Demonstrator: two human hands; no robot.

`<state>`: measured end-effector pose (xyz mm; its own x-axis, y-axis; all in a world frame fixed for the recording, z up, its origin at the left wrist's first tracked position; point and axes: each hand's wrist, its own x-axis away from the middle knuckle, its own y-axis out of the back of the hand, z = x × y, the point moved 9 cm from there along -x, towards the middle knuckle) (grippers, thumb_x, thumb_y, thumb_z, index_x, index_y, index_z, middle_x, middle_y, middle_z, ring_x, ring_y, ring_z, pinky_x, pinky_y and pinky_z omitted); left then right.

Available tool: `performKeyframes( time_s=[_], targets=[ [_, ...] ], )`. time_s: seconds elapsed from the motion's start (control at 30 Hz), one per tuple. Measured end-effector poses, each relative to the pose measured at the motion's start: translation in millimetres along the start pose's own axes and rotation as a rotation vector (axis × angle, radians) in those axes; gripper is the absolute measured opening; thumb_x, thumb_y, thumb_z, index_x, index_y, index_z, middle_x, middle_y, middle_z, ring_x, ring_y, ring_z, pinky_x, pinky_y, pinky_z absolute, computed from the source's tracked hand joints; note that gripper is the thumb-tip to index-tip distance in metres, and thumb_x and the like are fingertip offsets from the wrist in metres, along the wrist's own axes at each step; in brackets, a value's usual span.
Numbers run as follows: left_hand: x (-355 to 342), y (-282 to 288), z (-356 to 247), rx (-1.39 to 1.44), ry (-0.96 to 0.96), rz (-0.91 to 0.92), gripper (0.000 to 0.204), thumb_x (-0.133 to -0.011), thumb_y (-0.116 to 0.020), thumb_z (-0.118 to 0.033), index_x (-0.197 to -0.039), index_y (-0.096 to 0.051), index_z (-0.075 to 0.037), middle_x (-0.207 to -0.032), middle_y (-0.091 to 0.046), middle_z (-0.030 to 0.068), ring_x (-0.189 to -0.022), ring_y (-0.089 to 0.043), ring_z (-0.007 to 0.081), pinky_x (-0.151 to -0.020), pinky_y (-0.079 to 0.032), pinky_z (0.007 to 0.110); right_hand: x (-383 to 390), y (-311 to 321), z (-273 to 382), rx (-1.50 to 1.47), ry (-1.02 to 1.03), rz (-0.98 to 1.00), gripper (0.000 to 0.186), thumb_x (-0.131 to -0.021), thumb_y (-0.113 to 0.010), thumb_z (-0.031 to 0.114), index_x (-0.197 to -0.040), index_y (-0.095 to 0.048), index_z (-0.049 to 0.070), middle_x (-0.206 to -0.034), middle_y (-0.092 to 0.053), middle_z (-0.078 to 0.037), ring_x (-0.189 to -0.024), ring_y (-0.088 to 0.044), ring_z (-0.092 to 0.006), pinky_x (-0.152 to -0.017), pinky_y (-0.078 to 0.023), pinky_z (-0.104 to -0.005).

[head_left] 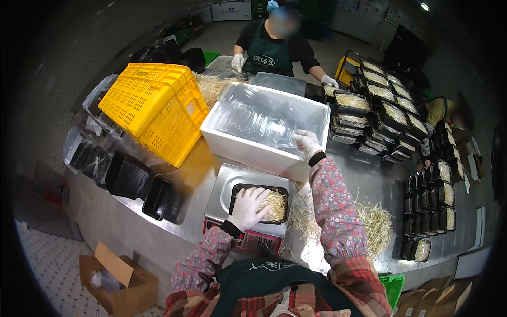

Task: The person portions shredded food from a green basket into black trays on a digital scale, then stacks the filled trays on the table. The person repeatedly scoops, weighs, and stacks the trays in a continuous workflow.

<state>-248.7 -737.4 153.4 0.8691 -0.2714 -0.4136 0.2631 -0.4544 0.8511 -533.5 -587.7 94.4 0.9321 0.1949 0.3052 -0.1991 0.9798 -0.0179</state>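
My left hand [250, 208], in a white glove, lies with fingers stretched over pale bean sprouts [276, 206] in a black plastic tray [259, 220]. The tray rests on the metal pan of a weighing scale [216, 199], whose red-edged key panel [262, 243] faces me. Beyond it stands a white foam box [248, 158] holding nested clear plastic lids [256, 119]. At the box's near right corner my gloved right hand [307, 142] is closed, its fingertips on the edge of a clear lid. The hand partly hides that edge.
Left of the box, a yellow crate [153, 108] leans beside loose sprouts. Empty black trays [127, 177] line the left table edge. Packed trays [388, 111] are stacked at right, near a sprout heap [376, 227]. A co-worker [272, 45] stands opposite; an open carton [119, 280] is lower left.
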Motion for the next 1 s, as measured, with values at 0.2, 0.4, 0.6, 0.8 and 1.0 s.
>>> performKeyframes(
  time_s=[0.2,0.4,0.6,0.8,1.0],
  targets=[
    [-1,-1,-3,0.0,0.024,0.017,0.048,-0.086,-0.066,-0.039,-0.126,-0.061,-0.012,-0.12,-0.06,0.0088,-0.113,-0.054,0.0277,-0.1,-0.036,0.047,31,62,20,-0.058,0.08,-0.237,0.021,-0.08,-0.081,0.027,-0.088,-0.071,0.01,-0.061,-0.056,0.005,-0.043,-0.044,-0.0056,-0.039,-0.036,-0.0226],
    [-5,35,0,0.137,0.035,-0.112,0.041,-0.086,-0.068,-0.033,-0.12,-0.065,-0.011,-0.126,-0.061,0.0103,-0.121,-0.053,0.0289,-0.106,-0.034,0.048,53,156,64,0.253,0.381,-0.457,0.031,-0.087,-0.07,0.032,-0.087,-0.073,0.001,-0.069,-0.065,-0.003,-0.06,-0.059,-0.0105,-0.059,-0.045,-0.0241],
    [6,111,68,1.13,0.444,-0.372,0.053,-0.103,-0.044,-0.044,-0.133,-0.055,-0.001,-0.122,-0.063,0.0142,-0.106,-0.062,0.0223,-0.088,-0.053,0.034,215,91,182,0.052,0.939,-0.33,0.02,-0.1,-0.06,0.017,-0.106,-0.07,0.002,-0.091,-0.066,0.004,-0.076,-0.052,-0.0017,-0.067,-0.041,-0.0179],
    [-29,122,38,1.696,0.547,0.049,0.076,-0.101,-0.043,-0.052,-0.15,-0.024,0.002,-0.123,-0.06,0.0169,-0.09,-0.065,0.0175,-0.052,-0.052,0.021,340,-71,171,0.74,1.525,0.45,0.04,-0.075,-0.077,0.035,-0.109,-0.074,0.013,-0.105,-0.068,-0.008,-0.097,-0.065,-0.0257,-0.082,-0.052,-0.0367],
    [17,106,73,1.504,0.583,-0.309,0.06,-0.094,-0.054,-0.003,-0.15,-0.032,-0.003,-0.115,-0.064,0.0148,-0.085,-0.067,0.0169,-0.069,-0.056,0.028,294,-51,101,0.251,0.939,0.437,0.07,-0.09,-0.068,0.037,-0.148,-0.042,0.008,-0.153,-0.037,-0.016,-0.134,-0.045,-0.0294,-0.11,-0.035,-0.0412]
  ],
)
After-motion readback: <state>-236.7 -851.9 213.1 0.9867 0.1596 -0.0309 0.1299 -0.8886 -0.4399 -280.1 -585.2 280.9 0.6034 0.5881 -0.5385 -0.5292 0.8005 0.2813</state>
